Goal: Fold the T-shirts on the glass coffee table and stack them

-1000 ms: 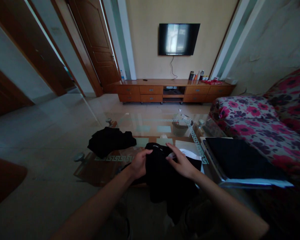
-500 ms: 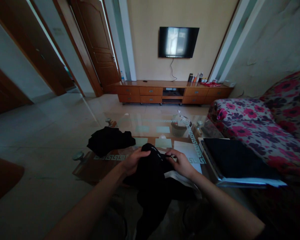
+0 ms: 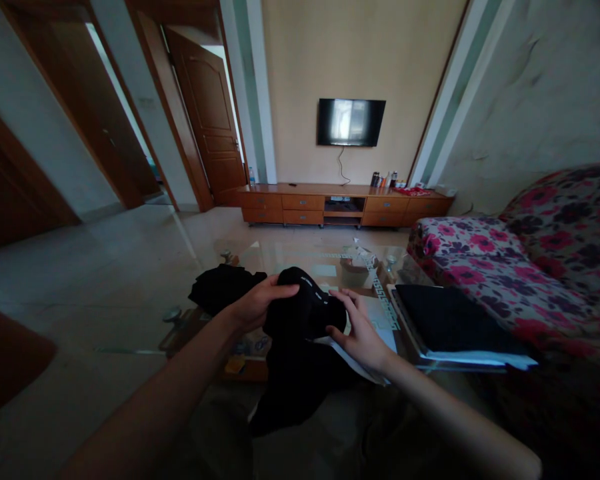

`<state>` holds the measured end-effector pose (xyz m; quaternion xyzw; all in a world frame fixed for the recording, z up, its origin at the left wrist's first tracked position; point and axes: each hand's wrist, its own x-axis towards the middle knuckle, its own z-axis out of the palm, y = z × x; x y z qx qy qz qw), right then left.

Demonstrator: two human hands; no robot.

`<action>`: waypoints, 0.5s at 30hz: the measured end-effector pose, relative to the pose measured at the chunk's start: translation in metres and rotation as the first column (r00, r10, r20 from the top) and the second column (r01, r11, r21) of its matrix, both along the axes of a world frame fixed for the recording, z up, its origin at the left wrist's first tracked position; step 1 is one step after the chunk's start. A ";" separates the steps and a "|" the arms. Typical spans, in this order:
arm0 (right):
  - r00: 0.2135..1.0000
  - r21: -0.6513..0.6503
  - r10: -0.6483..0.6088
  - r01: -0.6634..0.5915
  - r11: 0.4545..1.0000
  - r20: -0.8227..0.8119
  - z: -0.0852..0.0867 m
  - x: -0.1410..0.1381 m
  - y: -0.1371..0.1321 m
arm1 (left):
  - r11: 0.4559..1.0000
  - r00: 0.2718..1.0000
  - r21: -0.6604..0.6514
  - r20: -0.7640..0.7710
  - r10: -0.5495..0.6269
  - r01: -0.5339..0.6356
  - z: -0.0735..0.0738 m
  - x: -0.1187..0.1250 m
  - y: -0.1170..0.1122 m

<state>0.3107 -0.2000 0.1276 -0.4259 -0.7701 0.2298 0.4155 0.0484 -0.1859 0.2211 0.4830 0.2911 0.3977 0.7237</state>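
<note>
A black garment (image 3: 300, 360) with a white strip and small white lettering hangs between my two hands, over the near edge of the glass coffee table. Its exact kind is hard to tell in the dim light. My left hand (image 3: 260, 301) is closed on its upper left part, thumb on top near the lettering. On the other side, my right hand (image 3: 360, 333) grips the upper right edge, with the thumb lower and the fingers higher. The lower end of the cloth droops toward my lap. Another black cloth (image 3: 225, 287) lies bunched on the table, just beyond my left hand.
The glass coffee table (image 3: 275, 253) has a patterned border. Dark folded cloth (image 3: 445, 320) lies on a pale stack to the right. A flowered sofa (image 3: 480, 267) stands at the right. Beyond are a low wooden cabinet (image 3: 303, 203) and a wall-mounted television (image 3: 351, 123).
My view has tilted up slightly. Both hands have raised the garment's top, and my right hand has gone from pinching a thin bit at the edge to a wider grip.
</note>
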 end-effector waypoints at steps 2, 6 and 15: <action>0.999 0.021 0.014 -0.015 1.000 0.050 0.014 -0.005 -0.008 | 0.998 0.998 0.035 -0.028 -0.048 0.049 0.024 0.002 -0.009; 0.979 -0.009 0.168 -0.168 0.986 0.117 0.034 -0.009 -0.009 | 0.990 0.995 0.114 -0.049 -0.084 0.089 0.070 0.006 -0.026; 0.934 -0.060 0.355 -0.356 0.932 -0.038 0.072 -0.016 -0.035 | 0.971 0.993 0.220 -0.091 -0.077 0.095 0.139 0.002 -0.065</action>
